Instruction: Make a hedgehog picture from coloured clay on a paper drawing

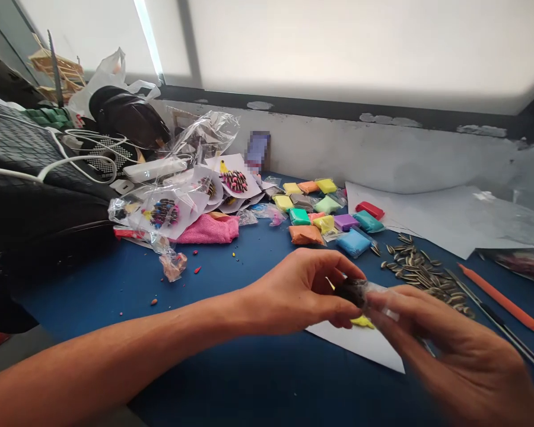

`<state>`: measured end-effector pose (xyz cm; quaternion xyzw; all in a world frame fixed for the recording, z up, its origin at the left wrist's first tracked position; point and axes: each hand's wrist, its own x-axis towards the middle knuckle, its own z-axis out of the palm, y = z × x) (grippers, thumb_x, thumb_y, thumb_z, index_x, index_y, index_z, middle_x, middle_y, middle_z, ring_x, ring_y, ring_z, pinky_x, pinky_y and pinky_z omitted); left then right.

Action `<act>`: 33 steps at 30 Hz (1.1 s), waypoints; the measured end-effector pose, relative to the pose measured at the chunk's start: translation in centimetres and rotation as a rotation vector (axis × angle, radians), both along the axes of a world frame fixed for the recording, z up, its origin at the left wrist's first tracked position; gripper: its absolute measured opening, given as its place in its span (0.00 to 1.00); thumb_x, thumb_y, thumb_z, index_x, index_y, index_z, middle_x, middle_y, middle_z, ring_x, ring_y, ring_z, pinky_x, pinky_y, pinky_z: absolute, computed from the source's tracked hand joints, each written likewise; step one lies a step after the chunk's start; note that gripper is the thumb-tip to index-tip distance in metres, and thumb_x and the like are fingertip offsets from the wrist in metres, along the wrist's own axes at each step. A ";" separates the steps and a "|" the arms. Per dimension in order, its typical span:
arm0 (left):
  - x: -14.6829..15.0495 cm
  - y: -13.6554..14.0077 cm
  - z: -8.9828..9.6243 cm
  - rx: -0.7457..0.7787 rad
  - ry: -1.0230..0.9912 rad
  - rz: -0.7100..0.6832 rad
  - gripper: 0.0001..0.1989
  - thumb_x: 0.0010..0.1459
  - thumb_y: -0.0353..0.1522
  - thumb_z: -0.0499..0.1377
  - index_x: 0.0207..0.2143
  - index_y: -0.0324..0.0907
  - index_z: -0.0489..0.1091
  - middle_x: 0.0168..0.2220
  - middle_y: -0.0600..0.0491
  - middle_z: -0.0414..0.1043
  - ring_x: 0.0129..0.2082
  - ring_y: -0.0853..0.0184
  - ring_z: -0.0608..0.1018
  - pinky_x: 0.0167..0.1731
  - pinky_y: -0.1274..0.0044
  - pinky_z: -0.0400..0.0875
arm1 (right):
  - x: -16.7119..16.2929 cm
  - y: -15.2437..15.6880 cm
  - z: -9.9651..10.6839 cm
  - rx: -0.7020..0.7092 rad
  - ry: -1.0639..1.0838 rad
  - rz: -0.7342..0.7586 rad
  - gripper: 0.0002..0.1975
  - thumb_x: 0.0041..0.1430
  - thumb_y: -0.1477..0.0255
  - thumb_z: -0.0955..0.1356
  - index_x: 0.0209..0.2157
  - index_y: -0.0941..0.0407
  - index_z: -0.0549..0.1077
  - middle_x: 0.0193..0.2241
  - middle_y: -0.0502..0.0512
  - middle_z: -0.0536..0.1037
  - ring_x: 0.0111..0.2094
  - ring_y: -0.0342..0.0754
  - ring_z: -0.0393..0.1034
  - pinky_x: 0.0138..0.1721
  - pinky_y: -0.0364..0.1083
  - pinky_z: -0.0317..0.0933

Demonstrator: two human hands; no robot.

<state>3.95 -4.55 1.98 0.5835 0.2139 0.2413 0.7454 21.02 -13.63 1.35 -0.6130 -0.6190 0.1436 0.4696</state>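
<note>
Between my two hands is a dark brown or black lump of modelling clay [352,292], partly in a clear wrapper [385,301]. The fingers and thumb of my left hand [300,290] close around the lump. My right hand [454,350] pinches the wrapper from the other side and is slightly blurred. Below them a white sheet of paper [360,347] lies on the blue table, with yellow clay [362,322] on it, mostly covered by my hands. To the right spreads a pile of striped sunflower seeds [420,270].
Behind my hands lie several coloured clay packets, among them a blue packet [353,242] and an orange packet [306,235]. An orange stick [501,296] rests at the right. Finished seed-and-clay pieces [234,179], a pink cloth [209,229] and a black bag [31,219] crowd the left.
</note>
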 end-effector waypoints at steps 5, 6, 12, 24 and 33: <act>0.1 -0.1 -0.7 0.020 0.090 0.009 0.13 0.53 0.23 0.60 0.43 0.38 0.68 0.28 0.56 0.71 0.23 0.73 0.75 0.28 0.78 0.71 | 0.0 0.1 -0.9 -0.027 0.004 0.023 0.10 0.53 0.59 0.72 0.36 0.45 0.82 0.36 0.51 0.82 0.35 0.49 0.77 0.27 0.42 0.69; 0.1 -0.1 -0.7 0.025 0.104 0.009 0.13 0.54 0.23 0.60 0.43 0.38 0.69 0.28 0.55 0.71 0.23 0.73 0.75 0.28 0.79 0.71 | 0.1 0.1 -1.0 -0.011 -0.001 0.036 0.09 0.53 0.60 0.72 0.36 0.45 0.82 0.36 0.51 0.82 0.36 0.49 0.77 0.27 0.41 0.70; 0.0 0.1 -0.5 -0.001 0.123 0.001 0.13 0.54 0.21 0.59 0.43 0.38 0.69 0.28 0.56 0.72 0.23 0.74 0.75 0.30 0.78 0.72 | 0.7 0.5 -1.3 0.037 -0.130 0.140 0.09 0.55 0.67 0.72 0.39 0.45 0.80 0.38 0.51 0.80 0.35 0.48 0.78 0.29 0.40 0.71; -0.4 1.0 0.0 -0.013 0.062 -0.069 0.09 0.55 0.26 0.63 0.40 0.37 0.71 0.26 0.54 0.73 0.24 0.73 0.77 0.31 0.78 0.72 | 0.2 -0.1 -1.3 0.041 -0.068 -0.027 0.05 0.55 0.61 0.72 0.33 0.46 0.80 0.39 0.51 0.77 0.36 0.46 0.76 0.25 0.41 0.67; -0.1 0.9 -0.4 -0.106 -0.009 -0.031 0.27 0.42 0.49 0.71 0.32 0.36 0.70 0.25 0.54 0.72 0.22 0.74 0.75 0.27 0.79 0.73 | -0.1 0.1 -1.0 0.052 -0.040 -0.021 0.06 0.53 0.61 0.73 0.29 0.46 0.81 0.38 0.53 0.77 0.36 0.48 0.75 0.23 0.40 0.67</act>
